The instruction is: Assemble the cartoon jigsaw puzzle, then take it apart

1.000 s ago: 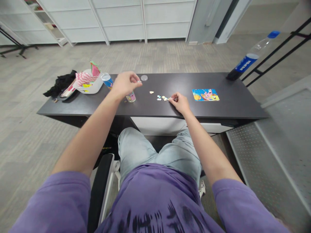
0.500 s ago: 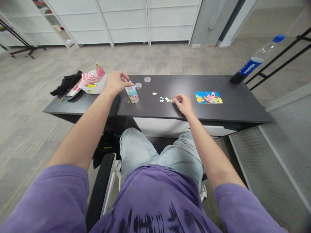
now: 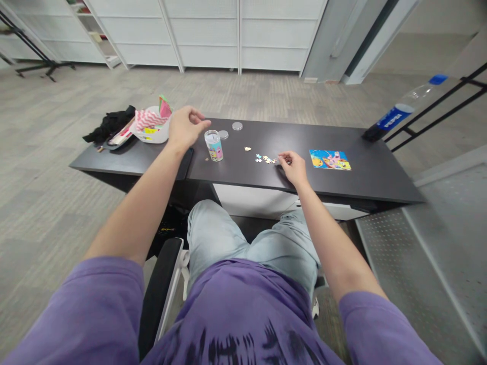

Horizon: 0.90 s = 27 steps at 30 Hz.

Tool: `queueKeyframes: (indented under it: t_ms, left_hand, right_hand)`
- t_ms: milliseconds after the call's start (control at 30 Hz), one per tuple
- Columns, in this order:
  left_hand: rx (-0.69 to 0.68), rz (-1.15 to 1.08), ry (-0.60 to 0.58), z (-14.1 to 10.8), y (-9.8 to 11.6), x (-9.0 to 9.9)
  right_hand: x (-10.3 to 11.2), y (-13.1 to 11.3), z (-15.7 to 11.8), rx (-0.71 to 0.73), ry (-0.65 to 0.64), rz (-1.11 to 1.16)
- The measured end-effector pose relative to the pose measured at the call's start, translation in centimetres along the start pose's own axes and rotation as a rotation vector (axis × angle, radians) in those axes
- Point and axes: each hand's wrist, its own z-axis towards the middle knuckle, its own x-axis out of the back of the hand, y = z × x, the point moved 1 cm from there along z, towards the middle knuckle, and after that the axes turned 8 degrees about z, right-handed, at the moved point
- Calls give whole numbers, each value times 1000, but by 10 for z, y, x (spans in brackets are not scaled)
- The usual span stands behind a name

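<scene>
A clear jar [image 3: 214, 147] with a colourful cartoon print stands upright on the dark table [image 3: 243, 175], its mouth uncovered. My left hand [image 3: 186, 128] hovers just above and left of the jar's rim, thumb stretched out and nothing visible between the fingers. Several small jigsaw pieces [image 3: 266, 159] lie loose at the table's middle, and one single jigsaw piece [image 3: 247, 149] lies apart to their left. Beside the right end of this group is my right hand [image 3: 293, 167], fingertips pinched together; whatever they hold is too small to make out.
Two round metal lids [image 3: 237, 126] lie behind the jar. A cartoon picture card [image 3: 330, 159] rests flat at right, with a Pepsi bottle [image 3: 391, 117] at the far right edge. On the left are a white basket [image 3: 158, 135] with cloths and a black cloth bundle [image 3: 110, 124].
The jigsaw piece that my left hand held over the jar's mouth no longer shows in its fingers, which have loosened. My right hand stays by the pieces. The view has shifted slightly.
</scene>
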Motion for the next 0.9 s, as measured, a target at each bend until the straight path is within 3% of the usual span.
queueKeyframes:
  t_ms: [100, 200, 400, 533, 633, 767, 900]
  left_hand:
    - [22, -130, 129, -22, -19, -15]
    - [61, -157, 90, -52, -43, -42]
    - [145, -135, -80, -88, -78, -89]
    - [167, -101, -172, -87, -83, -95]
    - [167, -89, -201, -86, -83, -93]
    - [143, -92, -188, -87, -84, -96]
    - [122, -94, -131, -89, -86, -100]
  right_hand:
    - [-1, -12, 0, 11, 2, 25]
    - [-17, -35, 9, 61, -37, 59]
    - [-90, -115, 57, 290, -190, 152]
    - [-142, -160, 89, 394, -289, 182]
    - [-168, -174, 103, 425, -334, 179]
    - [-169, -167, 111, 433, -286, 153]
    - [-126, -131, 111, 363, -131, 105]
